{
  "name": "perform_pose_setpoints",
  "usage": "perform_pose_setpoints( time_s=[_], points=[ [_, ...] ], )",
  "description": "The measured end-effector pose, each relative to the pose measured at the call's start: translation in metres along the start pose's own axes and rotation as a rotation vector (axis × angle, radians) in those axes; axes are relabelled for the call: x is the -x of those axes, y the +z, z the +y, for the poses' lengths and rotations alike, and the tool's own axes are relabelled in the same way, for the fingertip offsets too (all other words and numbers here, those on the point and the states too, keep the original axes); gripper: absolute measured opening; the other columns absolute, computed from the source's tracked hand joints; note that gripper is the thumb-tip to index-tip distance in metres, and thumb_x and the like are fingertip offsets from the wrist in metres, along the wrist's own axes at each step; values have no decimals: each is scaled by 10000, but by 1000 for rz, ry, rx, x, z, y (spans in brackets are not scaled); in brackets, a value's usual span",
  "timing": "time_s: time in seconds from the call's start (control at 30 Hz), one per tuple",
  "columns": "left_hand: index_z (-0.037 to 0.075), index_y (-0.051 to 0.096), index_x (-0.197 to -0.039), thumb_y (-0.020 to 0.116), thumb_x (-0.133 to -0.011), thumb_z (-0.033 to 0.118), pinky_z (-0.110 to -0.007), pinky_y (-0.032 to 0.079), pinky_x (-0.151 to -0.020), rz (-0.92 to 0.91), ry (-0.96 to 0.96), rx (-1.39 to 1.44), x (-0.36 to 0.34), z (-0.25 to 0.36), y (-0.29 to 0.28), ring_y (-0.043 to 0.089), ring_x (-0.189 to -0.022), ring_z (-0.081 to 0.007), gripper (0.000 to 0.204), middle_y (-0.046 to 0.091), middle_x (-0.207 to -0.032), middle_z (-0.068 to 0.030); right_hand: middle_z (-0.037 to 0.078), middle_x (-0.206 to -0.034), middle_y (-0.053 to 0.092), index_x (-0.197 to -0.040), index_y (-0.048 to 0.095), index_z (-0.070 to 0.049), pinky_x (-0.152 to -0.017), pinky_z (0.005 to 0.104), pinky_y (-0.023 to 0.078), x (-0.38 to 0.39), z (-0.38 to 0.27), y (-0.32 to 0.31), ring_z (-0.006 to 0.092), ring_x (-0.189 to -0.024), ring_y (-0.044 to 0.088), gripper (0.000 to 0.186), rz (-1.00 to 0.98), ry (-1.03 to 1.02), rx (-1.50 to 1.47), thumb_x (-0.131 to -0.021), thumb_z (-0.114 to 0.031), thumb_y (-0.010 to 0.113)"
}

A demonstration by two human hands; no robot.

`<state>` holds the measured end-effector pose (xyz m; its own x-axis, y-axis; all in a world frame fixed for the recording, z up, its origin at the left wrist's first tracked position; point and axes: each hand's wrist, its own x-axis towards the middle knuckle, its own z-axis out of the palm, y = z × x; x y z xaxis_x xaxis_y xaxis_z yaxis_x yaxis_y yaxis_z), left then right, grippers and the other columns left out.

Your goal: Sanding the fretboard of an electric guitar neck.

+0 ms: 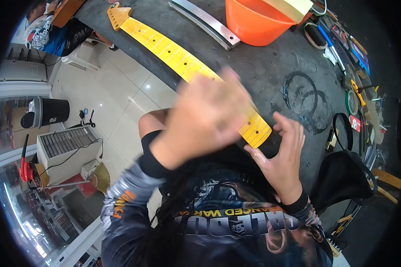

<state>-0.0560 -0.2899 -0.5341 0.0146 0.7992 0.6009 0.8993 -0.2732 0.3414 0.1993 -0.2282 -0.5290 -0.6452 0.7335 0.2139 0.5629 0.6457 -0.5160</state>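
The left hand (205,113) is blurred over the yellow, black-dotted wooden guitar neck (169,51); whether it grips, I cannot tell. The right hand (283,153) is spread wide around the heel end. The neck lies along the left edge of the dark work surface (254,66). This looks like hand work on the fretted face, which calls for a steady heel. Farther in stands an orange plastic bucket (254,26), its contents hidden, a pale yellow block (294,8) across its rim.
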Motion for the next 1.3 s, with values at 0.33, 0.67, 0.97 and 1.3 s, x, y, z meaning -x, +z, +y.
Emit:
perform_pose_setpoints(
  time_s=[0.33, 0.67, 0.97, 1.3],
  points=[
    [154, 840, -1171, 851, -859, 232, -494, 526, -977, -66, -60, 6, 1, 31, 10, 723, -1075, -302, 322, 765, -1376, -139, 101, -1224, 576, -1762, 313, -11, -1055, 475, 421, 1, 7, 5, 301, -1127, 554, 1297, 2, 66, -118, -730, -257, 1060],
    [165, 814, -1147, 854, -861, 220, -486, 517, -953, -68, -46, 101, 4, 38, 12, 721, -1108, -284, 293, 761, -1348, -72, 105, -1214, 575, -1788, 257, -7, -1030, 461, 439, 3, 11, 9, 296, -1088, 549, 1366, 36, 62, -197, -700, -191, 1062],
    [145, 795, -1123, 878, -839, 218, -460, 524, -963, -72, -57, 43, 1, 60, 14, 699, -1072, -276, 304, 747, -1366, -66, 107, -1218, 562, -1801, 218, 1, -1043, 456, 452, 1, 10, 6, 290, -1089, 546, 1361, 50, 44, -214, -715, -148, 1025],
    [152, 856, -1163, 903, -847, 226, -461, 525, -998, -120, -88, 26, 2, 55, 8, 711, -1090, -295, 328, 761, -1420, -102, 47, -1186, 464, -1667, 422, 11, -1035, 291, 370, 4, 23, 0, 176, -1087, 451, 982, 112, 193, -747, -688, 61, 484]
  ],
)
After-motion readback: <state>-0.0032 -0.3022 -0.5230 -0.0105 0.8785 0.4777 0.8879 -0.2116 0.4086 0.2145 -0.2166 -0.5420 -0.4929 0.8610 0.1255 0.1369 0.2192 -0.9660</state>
